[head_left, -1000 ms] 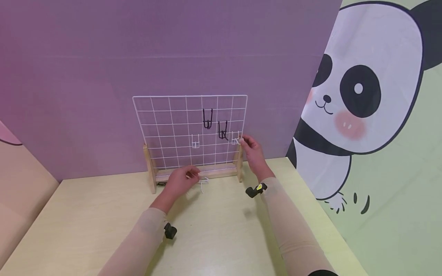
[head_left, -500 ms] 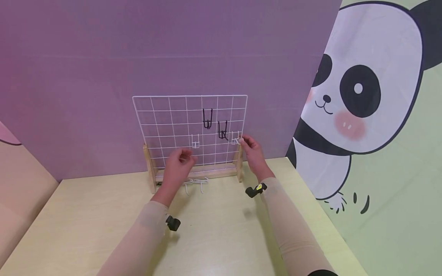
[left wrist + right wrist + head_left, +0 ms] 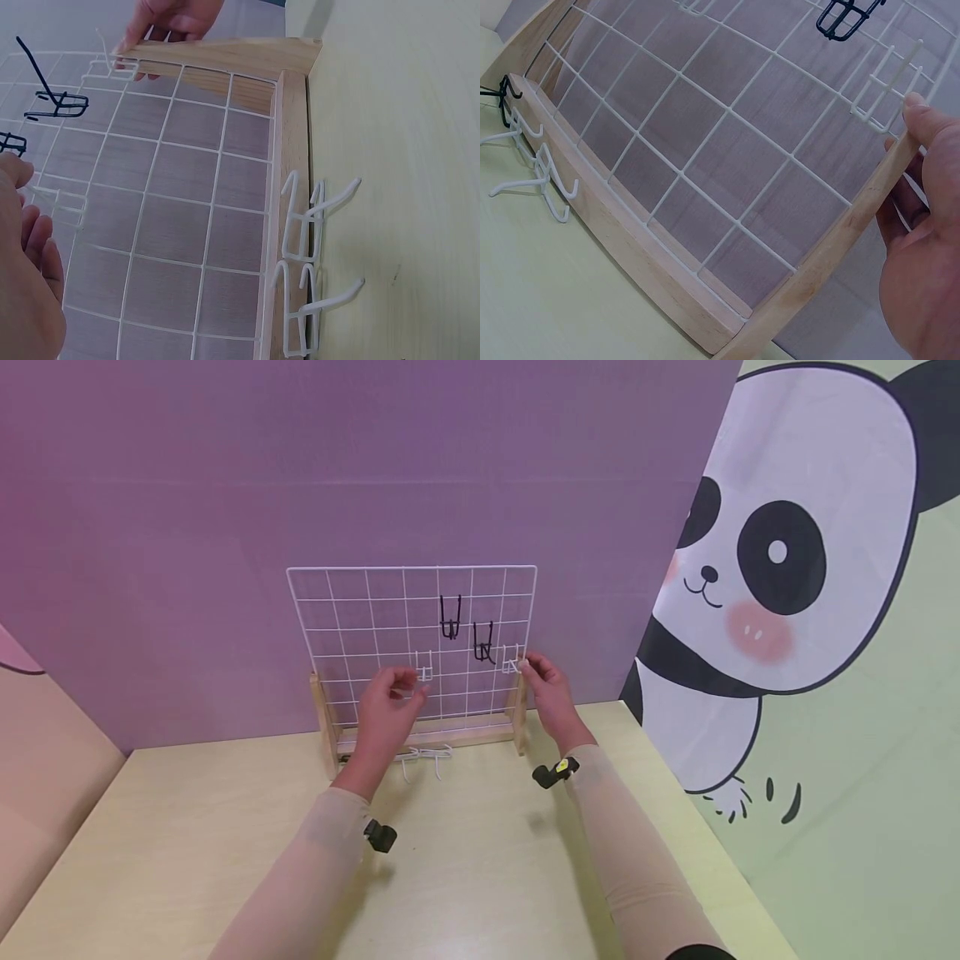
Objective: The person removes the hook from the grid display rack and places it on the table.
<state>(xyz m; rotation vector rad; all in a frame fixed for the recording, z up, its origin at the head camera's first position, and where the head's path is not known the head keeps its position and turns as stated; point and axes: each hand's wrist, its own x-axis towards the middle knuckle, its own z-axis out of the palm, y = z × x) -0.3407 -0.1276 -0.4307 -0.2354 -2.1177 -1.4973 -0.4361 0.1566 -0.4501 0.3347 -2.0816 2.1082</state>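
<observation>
A white wire grid panel [image 3: 390, 643] stands upright in a wooden base [image 3: 450, 735] on the table. My right hand [image 3: 557, 703] grips the rack's right side, thumb in front and fingers behind, beside a white hook [image 3: 877, 94] hung on the grid. Near another white hook [image 3: 425, 674], lower and left of two black hooks [image 3: 451, 628], is my left hand [image 3: 386, 714]. Its thumb and fingers are loosely bent and apart around that hook's prong; contact cannot be told. Two loose white hooks [image 3: 300, 307] lean against the base's front.
A black hook [image 3: 506, 97] lies by the left end of the base, mostly hidden behind the left hand in the head view. The pale table [image 3: 480, 860] extends in front. A purple wall [image 3: 225, 510] rises behind the rack, and a panda mural [image 3: 780, 527] covers the right wall.
My left hand has moved up from the loose white hooks at the base to the white hook on the grid. My right hand keeps its hold on the rack's right side.
</observation>
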